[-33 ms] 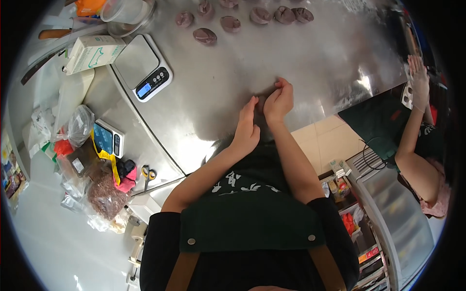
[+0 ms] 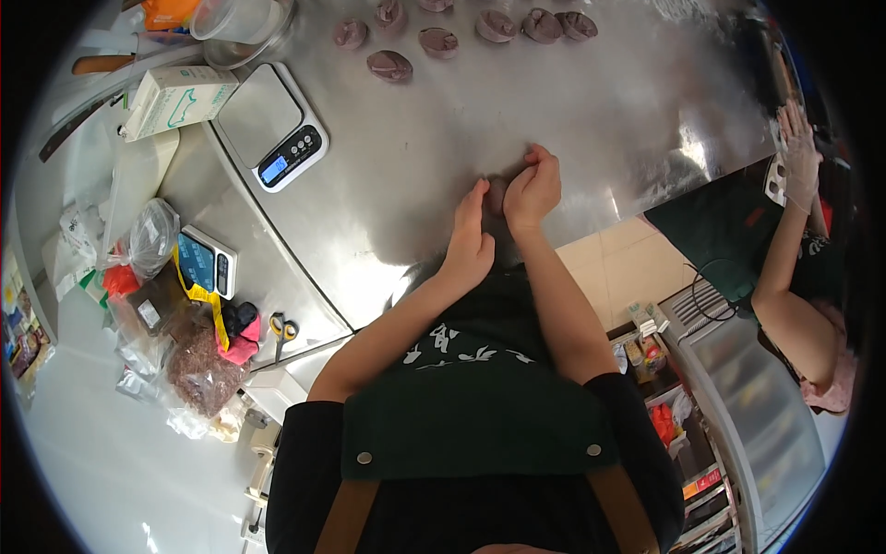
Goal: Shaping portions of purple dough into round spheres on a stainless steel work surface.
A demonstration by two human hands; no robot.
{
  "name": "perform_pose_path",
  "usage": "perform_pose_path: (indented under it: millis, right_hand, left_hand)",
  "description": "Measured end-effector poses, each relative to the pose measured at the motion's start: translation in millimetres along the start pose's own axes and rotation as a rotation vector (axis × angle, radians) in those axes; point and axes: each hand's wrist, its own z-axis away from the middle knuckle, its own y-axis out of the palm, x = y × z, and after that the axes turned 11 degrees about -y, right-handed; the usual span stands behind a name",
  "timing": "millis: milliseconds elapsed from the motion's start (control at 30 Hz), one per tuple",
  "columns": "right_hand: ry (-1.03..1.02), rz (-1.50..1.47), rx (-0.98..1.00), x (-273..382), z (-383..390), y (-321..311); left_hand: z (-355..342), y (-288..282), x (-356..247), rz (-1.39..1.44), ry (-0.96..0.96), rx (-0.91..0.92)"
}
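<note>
My left hand (image 2: pixel 469 238) rests on the steel table (image 2: pixel 388 175), fingers together and slightly curved along one side of a small purple-brown dough piece (image 2: pixel 496 194). My right hand (image 2: pixel 532 192) curls around the other side of it, so the piece is partly hidden between them. Beyond them, several similar folded, rounded pieces (image 2: pixel 438 42) lie at the far end. A white digital scale (image 2: pixel 268 129) with a lit display stands to the left of my hands.
On the left are a carton (image 2: pixel 175 102), plastic containers (image 2: pixel 235 23), knives (image 2: pixel 101 63), a second scale (image 2: pixel 205 263), scissors (image 2: pixel 282 337) and bags (image 2: pixel 198 369). At right, another person's gloved hand (image 2: pixel 798 157) reaches to the table edge, above an open drawer (image 2: pixel 655 388).
Both my hands have shifted very slightly away from my body, and a little more of the dough piece shows between them. The other person's hand has moved a little.
</note>
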Motion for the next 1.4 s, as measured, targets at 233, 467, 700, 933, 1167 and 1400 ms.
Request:
perform_pose_path:
  millis: [233,467,700,933,1167,1400]
  right_hand:
    - [0.001,-0.034,0.055,12.2,-4.0,-5.1]
    - [-0.078,0.003,0.109,2.2,14.3,-13.1]
    - [-0.051,-0.166,0.104,4.9,16.8,-9.3]
    - [-0.203,-0.170,0.059,29.8,-33.2,6.6]
    - [-0.013,-0.142,0.102,27.8,-20.9,12.6]
    - [-0.106,-0.049,0.135,11.0,-13.6,16.4]
  left_hand:
    - [-13.3,-5.0,8.9,-0.022,-0.052,0.062]
    - [7.2,-3.1,9.9,0.001,-0.088,0.028]
    - [4.6,1.5,11.0,-0.074,-0.054,0.029]
    - [-19.2,-10.5,-7.6,-0.069,0.053,-0.075]
    - [-8.5,-6.5,-3.1,-0.028,0.012,-0.068]
    - [-36.5,-15.9,7.2,-0.034,-0.063,-0.041]
